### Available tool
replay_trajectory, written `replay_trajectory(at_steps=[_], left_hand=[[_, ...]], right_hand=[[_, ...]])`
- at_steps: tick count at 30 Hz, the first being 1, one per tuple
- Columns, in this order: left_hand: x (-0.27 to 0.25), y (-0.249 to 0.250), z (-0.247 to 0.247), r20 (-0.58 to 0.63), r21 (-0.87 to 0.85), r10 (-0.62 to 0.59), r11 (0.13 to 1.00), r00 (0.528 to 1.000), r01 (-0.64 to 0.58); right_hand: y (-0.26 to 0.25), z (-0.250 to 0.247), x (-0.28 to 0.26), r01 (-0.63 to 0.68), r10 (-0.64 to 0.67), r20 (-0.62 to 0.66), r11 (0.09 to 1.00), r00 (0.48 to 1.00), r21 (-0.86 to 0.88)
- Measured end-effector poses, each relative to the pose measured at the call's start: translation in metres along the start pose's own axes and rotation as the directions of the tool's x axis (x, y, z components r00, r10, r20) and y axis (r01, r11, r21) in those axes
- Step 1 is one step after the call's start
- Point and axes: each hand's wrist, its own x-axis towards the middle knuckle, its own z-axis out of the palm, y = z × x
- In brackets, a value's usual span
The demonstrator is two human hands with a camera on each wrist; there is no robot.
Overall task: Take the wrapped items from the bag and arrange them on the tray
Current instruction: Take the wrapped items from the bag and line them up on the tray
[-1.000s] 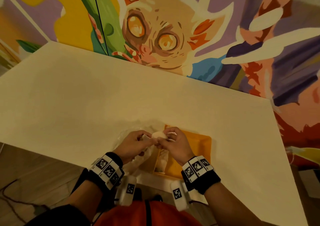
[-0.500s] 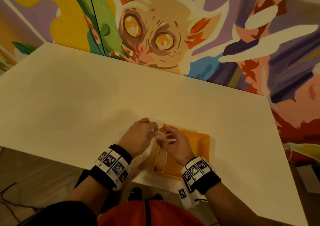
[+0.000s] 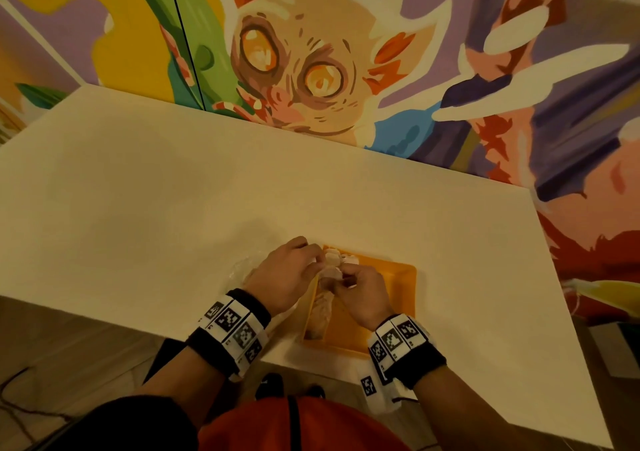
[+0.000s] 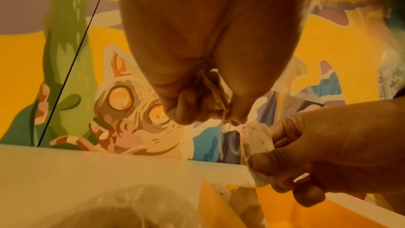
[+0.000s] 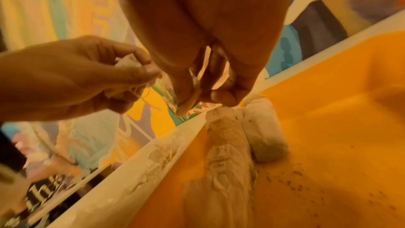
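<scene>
Both hands meet above the far left corner of the orange tray (image 3: 388, 298). The left hand (image 3: 284, 279) has its fingers curled, the grip closed on a thin string and a scrap of pale wrapping, pinched between thumb and fingertips (image 4: 186, 110). The right hand (image 3: 360, 293) pinches a small wrapped item (image 4: 258, 146) between thumb and curled fingers, holding it just above the tray's left edge, close beside the left hand.

Below the hands, several more wrapped items (image 5: 228, 146) lie in a row along the tray's left wall, touching one another, with one short pale bundle (image 5: 265, 127) just beside them toward the tray's middle. Dark specks dot the tray floor. The clear plastic bag (image 3: 242, 270) lies on the white desk (image 3: 156, 208) directly left of the tray, mostly hidden under the left hand. A painted mural (image 3: 304, 69) of a wide-eyed animal covers the wall behind the desk.
</scene>
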Motion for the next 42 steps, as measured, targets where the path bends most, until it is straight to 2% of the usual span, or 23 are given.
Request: replay_trajectory(at_steps=[3,6,10,14,17,21,26,32,38,42], left_hand=[[-0.004,-0.006,0.007,0.017,-0.021,-0.089,0.996,0.996,0.089],[-0.009,-0.011,0.017,0.079,0.047,-0.183,0.983,0.98,0.18],[-0.011,-0.014,0.031,0.16,0.103,-0.272,0.961,0.949,0.258],[-0.014,-0.022,0.045,0.208,0.15,-0.323,0.943,0.923,0.296],[-0.014,-0.024,0.051,0.206,0.157,-0.321,0.943,0.925,0.292],[-0.012,-0.023,0.054,0.195,0.18,-0.293,0.949,0.936,0.26],[-0.012,-0.024,0.056,0.188,0.192,-0.287,0.949,0.939,0.252],[-0.013,-0.026,0.059,0.225,0.167,-0.323,0.942,0.919,0.291],[-0.014,-0.025,0.058,0.238,0.138,-0.337,0.94,0.911,0.312],[-0.014,-0.02,0.057,0.256,0.13,-0.34,0.94,0.905,0.317]], right_hand=[[0.008,-0.009,0.0,-0.066,0.07,-0.046,0.995,0.996,0.077],[0.018,-0.018,0.002,-0.145,0.16,-0.11,0.981,0.981,0.131],[0.029,-0.029,0.008,-0.241,0.249,-0.135,0.968,0.959,0.07],[0.043,-0.028,0.012,-0.31,0.301,-0.084,0.943,0.95,-0.123],[0.046,-0.023,0.014,-0.394,0.399,0.007,0.907,0.917,-0.151],[0.039,-0.016,0.013,-0.413,0.437,0.076,0.884,0.896,-0.22],[0.029,-0.007,0.021,-0.429,0.455,0.042,0.865,0.89,-0.261],[0.027,0.001,0.03,-0.403,0.429,0.028,0.868,0.903,-0.292],[0.027,-0.002,0.026,-0.486,0.488,-0.028,0.859,0.872,-0.158],[0.03,0.003,0.032,-0.51,0.529,-0.004,0.816,0.849,-0.273]])
